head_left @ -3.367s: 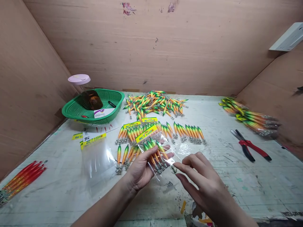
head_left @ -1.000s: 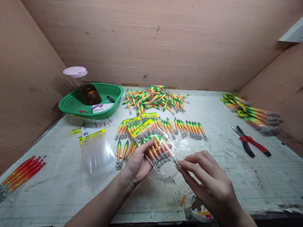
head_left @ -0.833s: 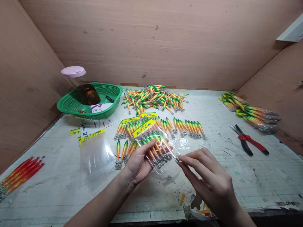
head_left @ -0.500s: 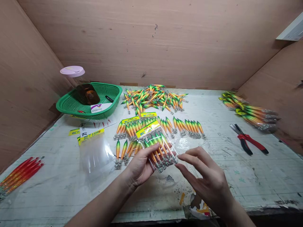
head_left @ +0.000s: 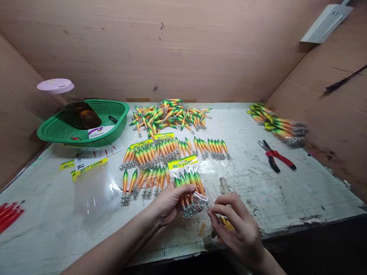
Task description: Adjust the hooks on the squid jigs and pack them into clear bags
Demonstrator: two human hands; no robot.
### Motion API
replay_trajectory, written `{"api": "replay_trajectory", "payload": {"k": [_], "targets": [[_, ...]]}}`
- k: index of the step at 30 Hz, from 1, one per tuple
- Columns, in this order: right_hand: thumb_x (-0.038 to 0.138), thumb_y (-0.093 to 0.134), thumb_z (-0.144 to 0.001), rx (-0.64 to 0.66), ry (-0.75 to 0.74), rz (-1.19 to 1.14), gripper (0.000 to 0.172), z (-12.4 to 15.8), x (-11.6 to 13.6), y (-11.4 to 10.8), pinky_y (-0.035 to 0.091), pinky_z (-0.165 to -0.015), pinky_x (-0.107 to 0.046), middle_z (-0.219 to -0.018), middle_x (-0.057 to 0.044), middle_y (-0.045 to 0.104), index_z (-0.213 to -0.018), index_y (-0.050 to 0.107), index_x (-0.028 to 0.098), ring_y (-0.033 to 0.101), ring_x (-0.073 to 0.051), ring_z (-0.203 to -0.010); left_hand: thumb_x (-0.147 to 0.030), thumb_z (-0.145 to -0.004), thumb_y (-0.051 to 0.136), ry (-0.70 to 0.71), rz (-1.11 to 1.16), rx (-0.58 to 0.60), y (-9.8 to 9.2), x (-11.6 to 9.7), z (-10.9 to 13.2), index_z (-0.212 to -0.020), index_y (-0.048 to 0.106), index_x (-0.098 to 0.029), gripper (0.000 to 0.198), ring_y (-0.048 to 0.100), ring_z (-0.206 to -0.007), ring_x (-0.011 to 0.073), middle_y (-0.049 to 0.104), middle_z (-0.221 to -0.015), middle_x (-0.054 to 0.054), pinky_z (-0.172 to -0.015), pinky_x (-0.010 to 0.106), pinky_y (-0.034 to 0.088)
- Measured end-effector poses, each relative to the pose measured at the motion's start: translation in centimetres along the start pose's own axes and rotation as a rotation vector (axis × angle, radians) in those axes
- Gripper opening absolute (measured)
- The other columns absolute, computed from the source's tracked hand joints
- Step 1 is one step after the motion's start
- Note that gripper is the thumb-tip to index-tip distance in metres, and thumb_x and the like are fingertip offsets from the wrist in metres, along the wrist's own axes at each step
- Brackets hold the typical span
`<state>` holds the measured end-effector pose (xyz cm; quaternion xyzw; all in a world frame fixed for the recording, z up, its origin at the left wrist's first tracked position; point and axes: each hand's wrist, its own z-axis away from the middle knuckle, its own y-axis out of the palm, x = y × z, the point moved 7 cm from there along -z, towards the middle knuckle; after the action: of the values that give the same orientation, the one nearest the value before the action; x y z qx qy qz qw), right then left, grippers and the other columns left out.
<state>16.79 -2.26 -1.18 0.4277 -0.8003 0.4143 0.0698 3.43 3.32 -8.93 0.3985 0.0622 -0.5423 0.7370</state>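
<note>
My left hand [head_left: 169,202] grips a clear plastic bag [head_left: 189,179] with a yellow header, filled with several green-and-orange fishing lures. My right hand [head_left: 237,225] pinches the bag's lower open end near the lures' hooks, fingers closed together. Rows of loose lures [head_left: 172,151] lie just beyond the bag, and a heap of lures [head_left: 169,114] sits farther back. Empty bags with yellow headers [head_left: 91,179] lie to the left.
A green basket [head_left: 57,131] holding a jar stands at back left, with a pink lid [head_left: 55,85] above it. Red-handled pliers [head_left: 276,158] lie at right, packed lure bags [head_left: 279,124] behind them. Red lures [head_left: 10,212] lie at far left. Brown walls enclose the table.
Both hands brought the bag nearer to me and lower. My right hand's fingers closed onto the bag's lower end. The camera turned right, so everything shifted left.
</note>
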Motion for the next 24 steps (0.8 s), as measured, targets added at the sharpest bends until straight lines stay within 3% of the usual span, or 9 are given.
{"api": "replay_trajectory", "payload": {"k": [5, 10, 18, 22, 24], "targets": [[0.000, 0.057, -0.082, -0.016, -0.039, 0.066, 0.020, 1.0, -0.2, 0.2, 0.045, -0.059, -0.029, -0.078, -0.004, 0.057, -0.091, 0.059, 0.018, 0.052, -0.015, -0.070, -0.013, -0.068, 0.069, 0.003, -0.054, -0.057, 0.1, 0.6, -0.3, -0.085, 0.065, -0.009, 0.017, 0.068, -0.065, 0.0193, 0.071, -0.072, 0.008, -0.064, 0.034, 0.059], [-0.001, 0.060, -0.078, -0.042, -0.065, 0.091, 0.022, 2.1, -0.5, 0.4, 0.045, -0.063, -0.032, -0.079, -0.005, 0.059, -0.091, 0.059, 0.017, 0.052, -0.016, -0.072, -0.014, -0.065, 0.068, 0.066, -0.134, -0.084, 0.8, 0.4, -0.5, -0.076, 0.064, -0.011, 0.013, 0.064, -0.056, 0.0149, 0.068, -0.062, 0.004, -0.055, 0.025, 0.053], [-0.002, 0.058, -0.081, -0.102, 0.001, 0.104, 0.022, 2.4, -1.0, 0.0, 0.047, -0.061, -0.029, -0.082, -0.006, 0.056, -0.093, 0.059, 0.017, 0.053, -0.016, -0.074, -0.013, -0.063, 0.067, 0.044, -0.161, -0.101, 1.4, 0.8, -0.8, -0.063, 0.061, -0.012, 0.006, 0.058, -0.047, 0.0110, 0.064, -0.055, 0.002, -0.045, 0.020, 0.044], [-0.001, 0.054, -0.084, -0.071, 0.024, 0.058, 0.021, 2.6, -1.4, 0.3, 0.048, -0.060, -0.026, -0.082, -0.005, 0.055, -0.094, 0.059, 0.018, 0.054, -0.014, -0.072, -0.014, -0.064, 0.070, 0.036, -0.138, -0.084, 1.4, 0.5, -1.0, -0.070, 0.062, -0.012, 0.010, 0.060, -0.052, 0.0118, 0.065, -0.060, 0.003, -0.053, 0.022, 0.049], [0.000, 0.053, -0.085, -0.060, 0.035, 0.049, 0.021, 2.7, -1.6, 0.4, 0.048, -0.059, -0.026, -0.080, -0.004, 0.054, -0.093, 0.058, 0.018, 0.054, -0.014, -0.070, -0.021, -0.069, 0.073, 0.044, -0.130, -0.020, 1.6, 0.5, -0.8, -0.086, 0.064, -0.011, 0.022, 0.064, -0.063, 0.0148, 0.070, -0.075, 0.007, -0.061, 0.026, 0.053]]}}
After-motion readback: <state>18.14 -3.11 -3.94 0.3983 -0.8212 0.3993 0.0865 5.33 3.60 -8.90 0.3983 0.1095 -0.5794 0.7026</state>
